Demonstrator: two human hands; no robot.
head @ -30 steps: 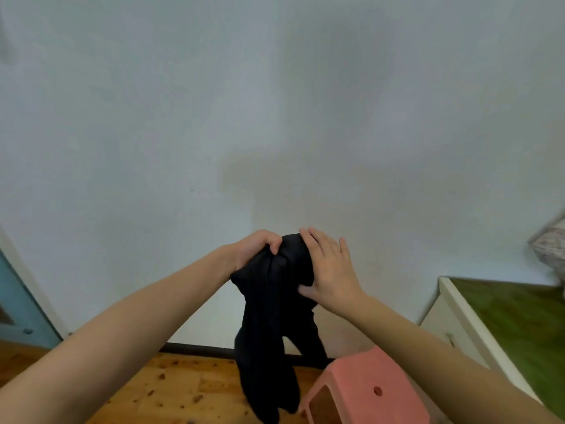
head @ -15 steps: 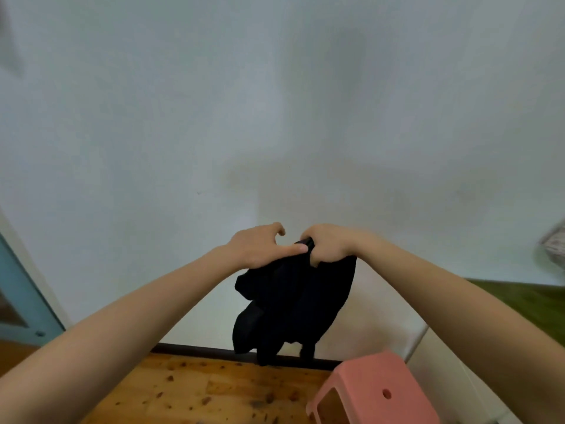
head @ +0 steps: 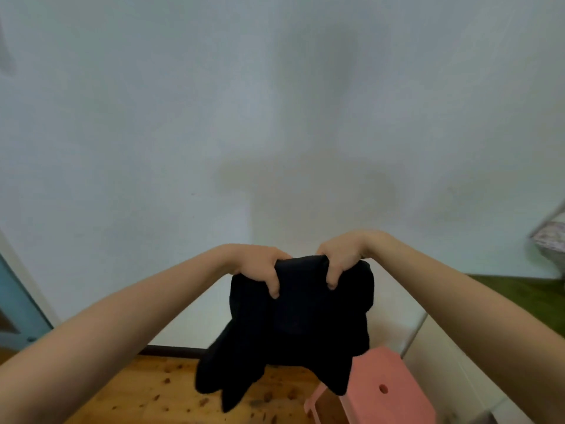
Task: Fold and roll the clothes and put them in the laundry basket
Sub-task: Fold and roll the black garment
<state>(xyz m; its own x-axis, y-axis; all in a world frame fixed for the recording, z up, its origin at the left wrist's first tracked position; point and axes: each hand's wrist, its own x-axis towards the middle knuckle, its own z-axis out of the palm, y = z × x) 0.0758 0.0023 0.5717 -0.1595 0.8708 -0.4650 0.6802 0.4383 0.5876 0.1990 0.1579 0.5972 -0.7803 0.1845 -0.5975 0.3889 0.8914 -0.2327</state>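
A black garment (head: 293, 325) hangs in the air in front of a pale wall, held up by its top edge. My left hand (head: 258, 266) grips the top edge on the left, fingers curled over the cloth. My right hand (head: 342, 260) grips the same edge on the right, a short gap apart from the left hand. The cloth spreads between the two hands and droops in loose folds below them. No laundry basket is in view.
A pink plastic stool (head: 385, 390) stands on the wooden floor (head: 146, 390) just below the garment. A white cabinet (head: 452, 368) with a green top (head: 526, 295) sits at the right. A blue door (head: 15, 307) is at the far left.
My hands have moved apart along the garment's top edge, spreading the bunched cloth wider. The garment has come closer to me.
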